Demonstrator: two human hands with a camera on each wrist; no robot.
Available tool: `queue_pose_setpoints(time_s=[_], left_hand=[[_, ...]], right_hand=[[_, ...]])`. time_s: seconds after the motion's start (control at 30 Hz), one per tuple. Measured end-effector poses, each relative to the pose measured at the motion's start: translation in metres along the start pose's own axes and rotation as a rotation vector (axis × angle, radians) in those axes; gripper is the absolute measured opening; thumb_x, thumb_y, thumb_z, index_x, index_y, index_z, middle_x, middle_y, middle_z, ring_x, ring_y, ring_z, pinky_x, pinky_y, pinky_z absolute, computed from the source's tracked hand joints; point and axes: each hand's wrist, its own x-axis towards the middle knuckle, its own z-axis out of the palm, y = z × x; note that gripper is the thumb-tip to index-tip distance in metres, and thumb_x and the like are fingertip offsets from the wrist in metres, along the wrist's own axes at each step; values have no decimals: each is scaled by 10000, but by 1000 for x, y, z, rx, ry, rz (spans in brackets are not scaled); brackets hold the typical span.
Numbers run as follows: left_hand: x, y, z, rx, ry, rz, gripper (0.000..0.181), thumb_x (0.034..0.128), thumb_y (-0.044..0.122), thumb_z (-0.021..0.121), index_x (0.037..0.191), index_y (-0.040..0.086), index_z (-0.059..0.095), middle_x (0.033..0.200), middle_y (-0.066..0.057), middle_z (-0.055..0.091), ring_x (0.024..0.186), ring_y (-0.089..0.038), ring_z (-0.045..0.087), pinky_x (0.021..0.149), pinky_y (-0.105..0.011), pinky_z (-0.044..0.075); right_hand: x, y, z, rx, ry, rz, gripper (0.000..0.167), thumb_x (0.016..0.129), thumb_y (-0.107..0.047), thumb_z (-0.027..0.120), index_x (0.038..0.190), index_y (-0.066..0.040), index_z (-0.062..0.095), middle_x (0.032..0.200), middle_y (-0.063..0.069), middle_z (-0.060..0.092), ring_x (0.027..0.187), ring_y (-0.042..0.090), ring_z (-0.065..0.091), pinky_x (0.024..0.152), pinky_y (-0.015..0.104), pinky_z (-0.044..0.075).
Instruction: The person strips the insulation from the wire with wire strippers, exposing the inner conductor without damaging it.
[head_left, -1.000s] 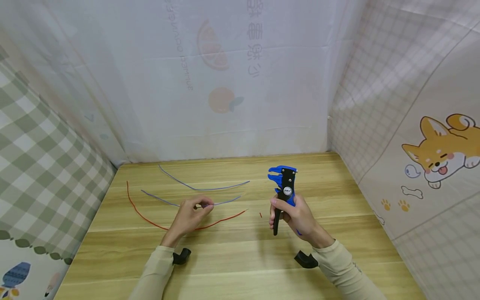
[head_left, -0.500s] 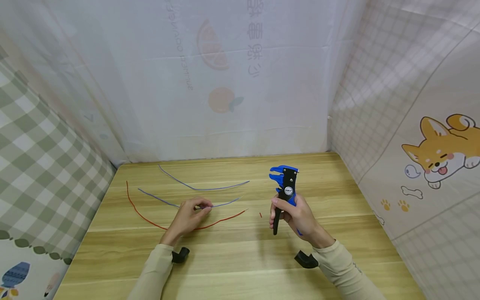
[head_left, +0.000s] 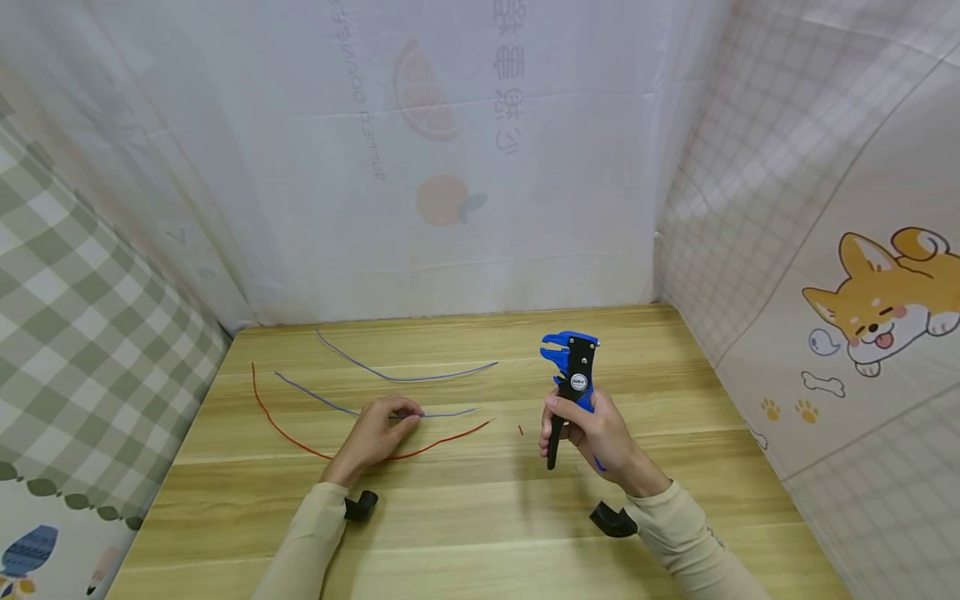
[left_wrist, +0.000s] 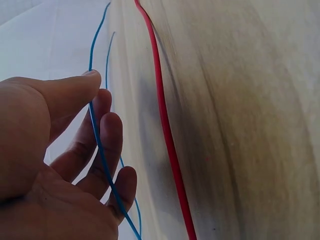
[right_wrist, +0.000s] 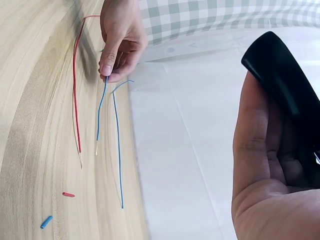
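Observation:
Between thumb and forefinger, my left hand (head_left: 375, 433) pinches a blue wire (left_wrist: 103, 160) near its middle. That wire's right end shows bare metal in the right wrist view. My right hand (head_left: 596, 429) grips a blue and black wire stripper (head_left: 573, 367) by its handles, head up, its blue jaws apart with nothing between them. A red wire (head_left: 288, 437) curves along the table, passing under my left hand, and its right end (right_wrist: 81, 160) is bared. Farther back lies a second blue wire (head_left: 397, 379).
A short red piece of insulation (right_wrist: 68, 194) and a short blue piece (right_wrist: 46, 222) lie on the wooden table (head_left: 480, 533). A white printed curtain (head_left: 465, 250) borders the table's back edge. Fabric walls stand at both sides.
The right end of the held blue wire has dropped toward the table, and the wire has shifted slightly left. My right hand and the wire stripper have drifted slightly right.

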Motion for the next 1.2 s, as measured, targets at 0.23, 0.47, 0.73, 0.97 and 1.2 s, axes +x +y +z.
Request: queue_pose_setpoints(time_s=[0.23,0.47,0.73,0.97,1.2], left_hand=[[4,-29,5,-24,28,159,86,1075,206,800,1085,131,840,1097,-38,838,1029,-147,769,924,-286,606],[12,-43,13,15,7,104,59,1072,216,800,1093,188,847,1111,-13,842,1006,-125,773,895,-318,623],[18,-48,19,35,-4,110,64,1035,180,838,1072,228,857,1079,56,822,952,-35,720,849,-256,590],[12,-23,10,8,-26,116,51,1039,203,836,1047,157,857,1030,-16,802,908,-109,709,807,-266,549],[10,7,3,73,-71,17,58,995,86,846,1026,132,863,1036,-23,814,931,-116,721,864,-295,550]], right_hand=[[0,0,0,-5,-2,-11,131,1196,-76,465,1149,-75,587,895,-20,727,794,119,756,764,398,707],[-1,-1,1,-12,9,4,119,1196,-86,478,1158,-76,590,897,-14,729,794,126,759,764,397,708],[-1,-1,1,-14,4,10,119,1194,-80,477,1156,-49,586,899,-13,726,793,127,760,766,398,709],[-1,0,0,-11,3,14,121,1194,-84,478,1150,-65,589,896,-13,722,790,126,755,763,395,707],[0,1,0,-12,8,29,121,1195,-93,485,1145,-52,588,894,-5,720,788,137,763,770,424,711]])
